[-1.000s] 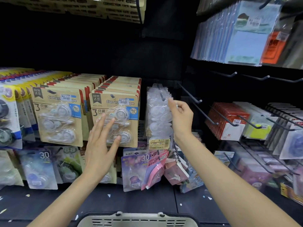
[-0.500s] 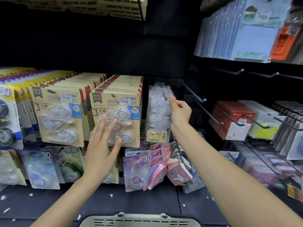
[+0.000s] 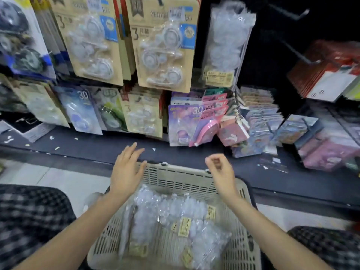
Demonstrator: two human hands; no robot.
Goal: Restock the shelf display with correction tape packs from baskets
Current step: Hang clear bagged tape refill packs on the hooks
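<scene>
We note the shelf display (image 3: 194,152) across the upper view, its dark ledge bare in front of the hanging rows, with card-backed packs on the left and one hanging stack of clear packs (image 3: 228,45) on a peg toward the middle right; that stack appears to be the row being restocked. Below it sits the basket (image 3: 175,176), pale and slotted, its far rim close against the ledge. Inside lie the correction tape packs (image 3: 175,217), a loose heap of clear bags with small yellow labels, overlapping and partly blurred (we cannot count them). Above the far rim hover both hands, neither holding anything. The left hand (image 3: 125,172) is spread, fingers straight and apart, over the left end of the rim. The right hand (image 3: 221,172) has its fingers loosely curled with thumb and forefinger near each other, nothing between them. We judge the step in hand to be the reach into the basket for the next pack. To do it well, we would take a single top pack near its hang hole, lift it free of its neighbours since slippery bags tend to drag others along, and turn its label to match the hung stack before threading it onto the peg.
</scene>
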